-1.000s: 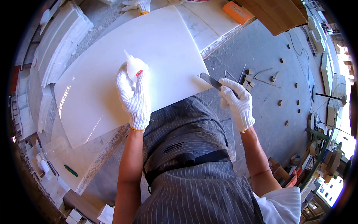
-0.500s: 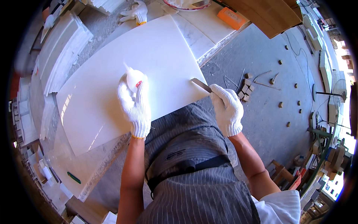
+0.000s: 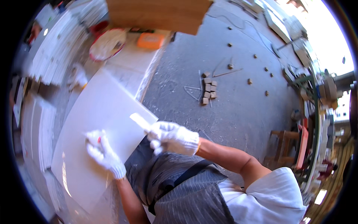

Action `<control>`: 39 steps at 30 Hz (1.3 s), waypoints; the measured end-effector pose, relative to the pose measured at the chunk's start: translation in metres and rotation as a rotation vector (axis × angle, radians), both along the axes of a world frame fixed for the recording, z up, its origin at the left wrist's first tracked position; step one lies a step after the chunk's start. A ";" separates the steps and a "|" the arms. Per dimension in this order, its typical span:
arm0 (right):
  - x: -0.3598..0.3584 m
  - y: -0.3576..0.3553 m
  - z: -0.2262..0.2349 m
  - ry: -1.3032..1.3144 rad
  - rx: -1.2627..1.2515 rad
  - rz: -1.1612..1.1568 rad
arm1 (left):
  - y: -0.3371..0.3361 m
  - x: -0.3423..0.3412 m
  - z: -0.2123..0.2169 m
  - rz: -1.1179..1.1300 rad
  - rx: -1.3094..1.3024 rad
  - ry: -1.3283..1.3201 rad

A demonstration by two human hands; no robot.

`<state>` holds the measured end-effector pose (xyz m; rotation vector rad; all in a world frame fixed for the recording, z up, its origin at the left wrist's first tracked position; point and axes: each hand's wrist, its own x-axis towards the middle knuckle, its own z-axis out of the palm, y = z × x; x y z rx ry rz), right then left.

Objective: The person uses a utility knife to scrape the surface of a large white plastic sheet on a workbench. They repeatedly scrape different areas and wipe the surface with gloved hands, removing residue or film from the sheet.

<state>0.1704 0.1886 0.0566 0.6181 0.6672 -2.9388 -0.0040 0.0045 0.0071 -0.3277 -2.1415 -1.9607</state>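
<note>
White knitted gloves cover both hands. My left hand is closed around a small white squeeze bottle with a red mark on its side, mostly hidden by the fingers. It is over a glossy white stone slab. A flat-bladed scraper extends from my right hand, which grips it near the slab's right corner. The blade is bright with reflected light and points up and left across the slab; whether it touches the surface I cannot tell.
Beyond the slab lie a spare white glove, a red-rimmed basin of pale material and an orange box. A cardboard box overhangs the bench. Stacked slabs stand left; small blocks sit on the floor.
The view has swung to the right, shifting the slab and bench leftward in the picture. My right hand has turned, bringing the scraper over the slab's corner. Both hands keep their holds.
</note>
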 end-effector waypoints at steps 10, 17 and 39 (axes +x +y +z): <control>-0.008 0.017 0.017 0.122 0.264 -0.084 | -0.007 -0.011 -0.011 0.033 -0.007 -0.034; -0.058 0.106 0.036 -0.074 0.776 -0.433 | -0.004 -0.006 0.004 -0.078 0.015 0.011; -0.245 0.188 0.018 -0.234 1.784 -0.154 | 0.005 0.005 0.038 -0.022 -0.098 -0.153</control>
